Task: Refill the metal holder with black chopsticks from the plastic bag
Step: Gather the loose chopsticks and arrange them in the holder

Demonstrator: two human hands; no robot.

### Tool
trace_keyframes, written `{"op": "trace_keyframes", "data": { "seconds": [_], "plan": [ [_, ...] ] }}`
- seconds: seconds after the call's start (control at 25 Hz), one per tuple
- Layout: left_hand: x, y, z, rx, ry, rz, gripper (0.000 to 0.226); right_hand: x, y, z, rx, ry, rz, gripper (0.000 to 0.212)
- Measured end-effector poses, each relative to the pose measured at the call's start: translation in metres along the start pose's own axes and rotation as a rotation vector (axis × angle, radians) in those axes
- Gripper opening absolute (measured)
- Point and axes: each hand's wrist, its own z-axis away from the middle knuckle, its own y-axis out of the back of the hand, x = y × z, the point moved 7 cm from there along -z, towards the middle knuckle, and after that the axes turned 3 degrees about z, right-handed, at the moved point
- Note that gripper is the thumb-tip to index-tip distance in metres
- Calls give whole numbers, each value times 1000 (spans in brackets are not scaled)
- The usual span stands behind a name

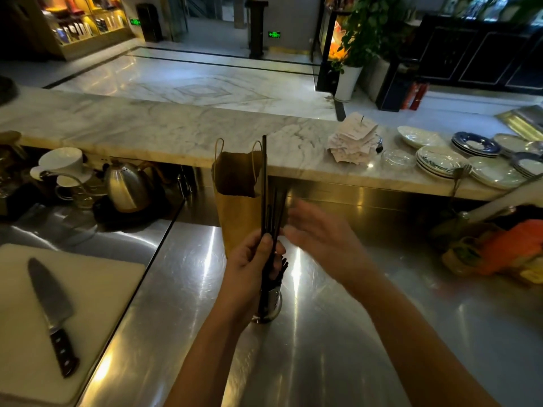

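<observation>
Both hands are working over the steel counter (338,333): I'm gripping the black chopsticks (266,201) upright in my left hand (249,259), my right hand (317,230) hovering flat and empty beside them, lowering them into the metal holder (271,304) seemingly next.

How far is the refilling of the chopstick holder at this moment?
Partly done. The metal holder on the steel counter already has some black chopsticks standing in it. In hand: the left hand has a grip on a bundle of chopsticks upright above the holder, while the right hand is open beside them. Left: lowering this bundle in. No plastic bag is visible, so what remains is unclear.
</observation>
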Motion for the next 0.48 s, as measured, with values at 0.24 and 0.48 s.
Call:
{"op": "trace_keyframes", "data": {
  "seconds": [0.24, 0.48],
  "plan": [
    [-2, -14, 16, -192, 13, -176, 24, -74, 31, -28, 188, 355, 154, 43],
    [9, -9, 23, -196, -18, -281, 28, -61, 0, -26, -13, 424, 455, 38]
  ]
}}
